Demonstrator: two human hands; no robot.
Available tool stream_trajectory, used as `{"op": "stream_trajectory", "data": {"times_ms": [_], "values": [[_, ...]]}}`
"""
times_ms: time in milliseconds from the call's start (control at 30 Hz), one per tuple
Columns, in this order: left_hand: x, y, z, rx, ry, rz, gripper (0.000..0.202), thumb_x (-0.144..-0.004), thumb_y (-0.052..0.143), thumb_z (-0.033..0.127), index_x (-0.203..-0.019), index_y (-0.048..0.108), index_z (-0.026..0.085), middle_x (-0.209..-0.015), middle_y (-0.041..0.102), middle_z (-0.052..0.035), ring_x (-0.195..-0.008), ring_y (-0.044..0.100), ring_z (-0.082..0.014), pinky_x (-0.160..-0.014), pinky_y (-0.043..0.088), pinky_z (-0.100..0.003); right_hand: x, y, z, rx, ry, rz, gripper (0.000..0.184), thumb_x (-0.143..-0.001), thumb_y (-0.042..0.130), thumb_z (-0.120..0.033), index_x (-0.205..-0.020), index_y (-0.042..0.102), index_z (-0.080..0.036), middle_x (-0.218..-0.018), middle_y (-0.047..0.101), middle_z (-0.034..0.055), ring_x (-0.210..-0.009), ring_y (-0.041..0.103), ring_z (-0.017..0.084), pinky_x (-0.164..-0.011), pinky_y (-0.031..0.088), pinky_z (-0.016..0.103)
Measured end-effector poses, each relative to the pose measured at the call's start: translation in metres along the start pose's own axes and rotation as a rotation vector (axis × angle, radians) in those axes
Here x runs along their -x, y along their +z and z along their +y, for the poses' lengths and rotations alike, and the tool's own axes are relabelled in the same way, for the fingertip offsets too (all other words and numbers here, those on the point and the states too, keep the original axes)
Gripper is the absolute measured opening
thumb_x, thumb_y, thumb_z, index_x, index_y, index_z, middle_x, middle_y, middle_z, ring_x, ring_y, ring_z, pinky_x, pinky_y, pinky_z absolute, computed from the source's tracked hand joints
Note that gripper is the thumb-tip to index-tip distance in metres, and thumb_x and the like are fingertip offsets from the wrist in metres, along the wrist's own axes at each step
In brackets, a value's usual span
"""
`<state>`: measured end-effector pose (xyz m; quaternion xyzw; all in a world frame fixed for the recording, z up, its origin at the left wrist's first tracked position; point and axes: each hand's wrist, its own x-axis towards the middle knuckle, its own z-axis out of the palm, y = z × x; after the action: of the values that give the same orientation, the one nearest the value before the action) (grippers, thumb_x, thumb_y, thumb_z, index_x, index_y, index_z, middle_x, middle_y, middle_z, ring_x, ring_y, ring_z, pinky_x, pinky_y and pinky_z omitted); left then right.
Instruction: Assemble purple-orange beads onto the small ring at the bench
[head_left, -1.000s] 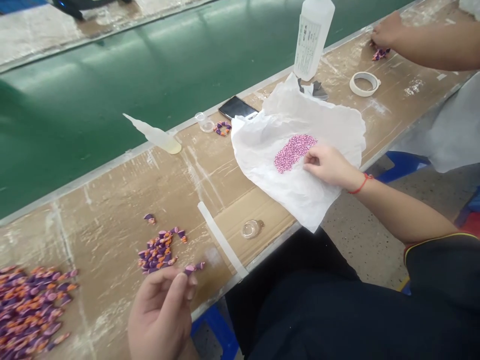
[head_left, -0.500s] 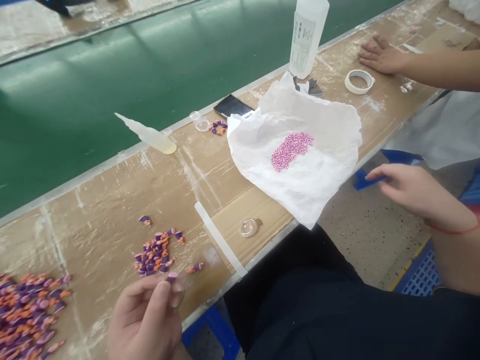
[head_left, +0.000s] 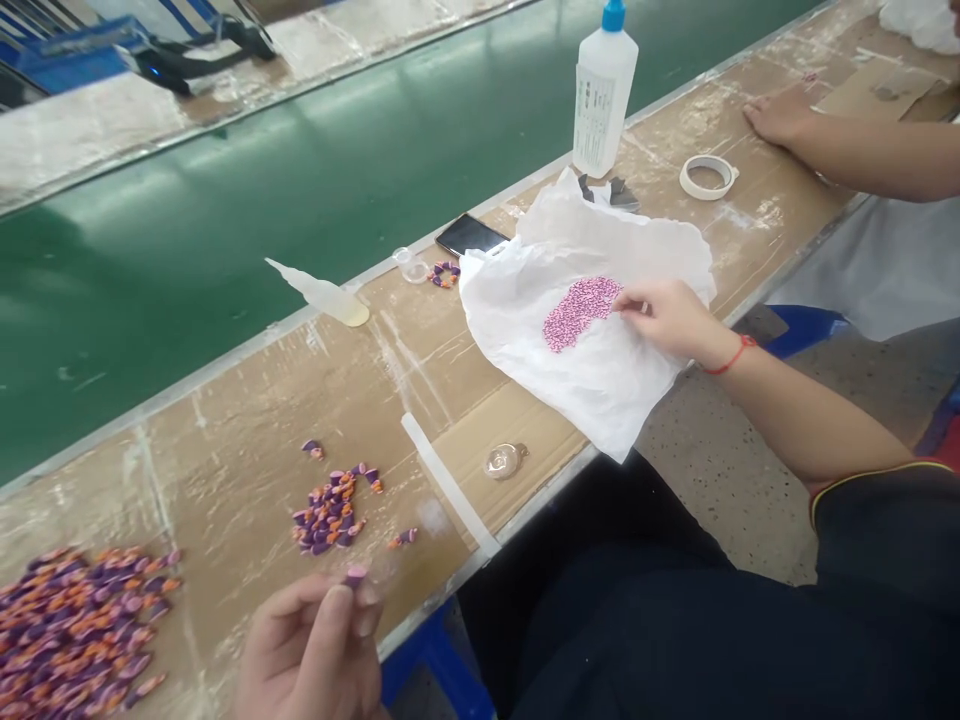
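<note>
Beyond both hands, green conveyor belt [head_left: 300, 180] runs along the far edge of the cardboard-covered bench [head_left: 247, 400]. White tissue sheet [head_left: 592, 350] lies under the right hand [head_left: 667, 318], hanging over the near bench edge. Right hand fingertips pressed together, pinching at the edge of the pink bead patch [head_left: 581, 310] on the sheet; half a second ago this hand was off the bench to the right, now it is back on the beads. Left hand [head_left: 315, 650] low at the near edge, thumb and fingers pinching one purple piece [head_left: 355, 575], as before. One big pile of purple-orange pieces [head_left: 75, 630] left of the left hand, one small pile [head_left: 330, 510] just beyond it, plus a few strays. Two bottles: tall glue bottle [head_left: 604, 90] beyond the right hand, squeeze bottle [head_left: 322, 295] lying on its side. One phone [head_left: 469, 235], one tape roll [head_left: 707, 176], one white stick [head_left: 448, 485] between the hands. Another person's hand [head_left: 780, 115] rests flat at far right.
</note>
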<state>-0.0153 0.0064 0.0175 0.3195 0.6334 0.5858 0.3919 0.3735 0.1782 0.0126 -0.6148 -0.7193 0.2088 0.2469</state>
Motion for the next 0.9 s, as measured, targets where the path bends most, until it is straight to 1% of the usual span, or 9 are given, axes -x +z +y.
{"op": "stream_trajectory", "data": {"times_ms": [67,167,300,400,533,733,900], "values": [[-0.001,-0.007,-0.004,0.0,-0.011,0.007,0.035,-0.059,0.092,0.036,-0.071,0.065,0.018,-0.056,0.061,0.0027,-0.049,0.048,-0.0079,-0.048,0.045,-0.019,-0.007,0.008,0.005,-0.002,-0.003,-0.016,0.016,-0.077,0.057,-0.01,-0.082,0.07,-0.017,-0.09,0.071,0.0067,-0.081,0.062,0.02,-0.076,0.047,0.037],[-0.003,-0.01,-0.006,-0.01,-0.025,0.003,0.036,-0.057,0.093,0.038,-0.071,0.066,0.019,-0.056,0.061,0.003,-0.048,0.049,-0.0073,-0.047,0.045,-0.017,-0.008,0.012,0.01,-0.017,0.005,-0.027,0.007,-0.076,0.061,-0.014,-0.078,0.068,-0.017,-0.085,0.068,0.0057,-0.078,0.061,0.019,-0.074,0.047,0.035],[-0.006,-0.005,-0.003,-0.025,-0.038,-0.011,0.037,-0.057,0.093,0.04,-0.069,0.065,0.019,-0.054,0.06,0.0032,-0.047,0.047,-0.0067,-0.046,0.043,-0.017,-0.009,0.016,0.009,-0.033,0.022,-0.032,0.004,-0.076,0.063,-0.015,-0.076,0.067,-0.017,-0.083,0.066,0.005,-0.076,0.059,0.017,-0.073,0.047,0.034],[-0.007,0.001,-0.002,-0.025,-0.044,0.001,0.038,-0.057,0.092,0.04,-0.069,0.064,0.018,-0.055,0.061,0.0026,-0.046,0.046,-0.007,-0.044,0.04,-0.017,-0.011,0.018,0.008,-0.035,0.041,-0.033,0.003,-0.077,0.063,-0.017,-0.076,0.066,-0.017,-0.081,0.065,0.005,-0.074,0.058,0.017,-0.07,0.046,0.034],[-0.006,0.003,-0.004,-0.01,-0.048,0.015,0.038,-0.056,0.093,0.04,-0.07,0.064,0.018,-0.054,0.061,0.0029,-0.046,0.046,-0.0064,-0.046,0.042,-0.017,-0.014,0.018,0.007,-0.032,0.045,-0.055,0.004,-0.077,0.063,-0.015,-0.075,0.066,-0.016,-0.079,0.065,0.0049,-0.071,0.057,0.016,-0.068,0.045,0.033],[-0.007,-0.001,-0.007,-0.01,-0.045,0.008,0.034,-0.06,0.091,0.037,-0.071,0.064,0.018,-0.056,0.061,0.0026,-0.048,0.048,-0.0067,-0.048,0.044,-0.016,-0.017,0.013,0.006,-0.015,0.03,-0.092,0.009,-0.075,0.059,-0.01,-0.077,0.066,-0.016,-0.079,0.066,0.0039,-0.071,0.057,0.016,-0.069,0.045,0.033],[-0.008,-0.002,-0.009,-0.039,-0.049,-0.018,0.029,-0.065,0.087,0.035,-0.07,0.063,0.019,-0.054,0.059,0.0028,-0.048,0.046,-0.0079,-0.047,0.044,-0.018,-0.018,0.011,0.004,0.013,0.022,-0.121,0.002,-0.077,0.063,-0.016,-0.076,0.064,-0.017,-0.078,0.066,0.0036,-0.07,0.057,0.016,-0.066,0.044,0.032]]}}
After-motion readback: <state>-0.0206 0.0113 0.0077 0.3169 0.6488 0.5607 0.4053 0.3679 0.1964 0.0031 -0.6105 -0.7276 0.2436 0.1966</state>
